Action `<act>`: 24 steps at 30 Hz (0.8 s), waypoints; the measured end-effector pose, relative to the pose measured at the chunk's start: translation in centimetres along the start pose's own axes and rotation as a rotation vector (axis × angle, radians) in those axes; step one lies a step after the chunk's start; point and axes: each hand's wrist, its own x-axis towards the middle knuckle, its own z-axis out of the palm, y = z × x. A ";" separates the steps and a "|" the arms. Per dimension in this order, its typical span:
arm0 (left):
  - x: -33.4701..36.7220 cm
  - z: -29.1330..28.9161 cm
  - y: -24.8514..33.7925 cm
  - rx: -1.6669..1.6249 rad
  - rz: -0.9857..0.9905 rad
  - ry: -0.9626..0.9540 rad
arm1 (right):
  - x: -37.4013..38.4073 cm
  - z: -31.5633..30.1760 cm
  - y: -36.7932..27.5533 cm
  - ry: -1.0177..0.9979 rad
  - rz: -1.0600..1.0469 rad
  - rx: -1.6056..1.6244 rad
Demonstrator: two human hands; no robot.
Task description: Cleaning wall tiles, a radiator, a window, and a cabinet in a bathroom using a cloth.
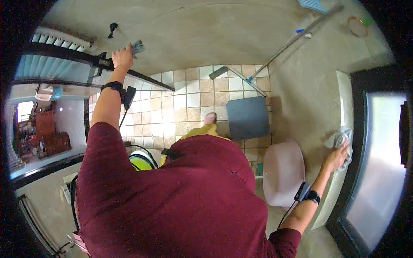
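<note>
My left hand [123,57] reaches far forward on the left, beside the black bar of a glass partition [145,78]. Its fingers are closed round a small crumpled grey cloth [137,47], which shows beyond the fingertips. Out to the right, my right hand [336,158] presses a bunched white-grey cloth [338,138] against the wall strip next to the black door frame [360,129]. Part of that cloth spreads out past the fingers. A black strap with a small box sits on each forearm.
A pale pink basin [284,172] stands at my right, near a grey square mat or stool top [248,117]. A long-handled squeegee [284,46] leans across the far right corner. Below me are beige and white floor tiles [193,87]. A black wall hook [112,30] sticks out far left.
</note>
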 end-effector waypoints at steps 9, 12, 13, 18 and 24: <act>-0.3 6.3 -3.3 -0.061 0.184 0.434 | -1.9 -2.7 -9.3 0.162 -0.065 0.474; -2.1 6.9 1.5 -0.250 0.320 0.214 | -4.3 0.4 -18.1 -0.155 0.045 1.067; -2.6 7.3 3.3 -0.296 0.403 0.227 | -5.5 2.1 -20.5 -0.191 -0.036 0.896; -7.3 7.0 12.1 -0.613 0.664 0.108 | -11.0 11.1 -29.3 -0.482 0.081 0.874; -14.7 10.0 15.6 -0.621 0.717 -0.289 | -11.7 18.4 -38.1 -0.810 0.108 0.702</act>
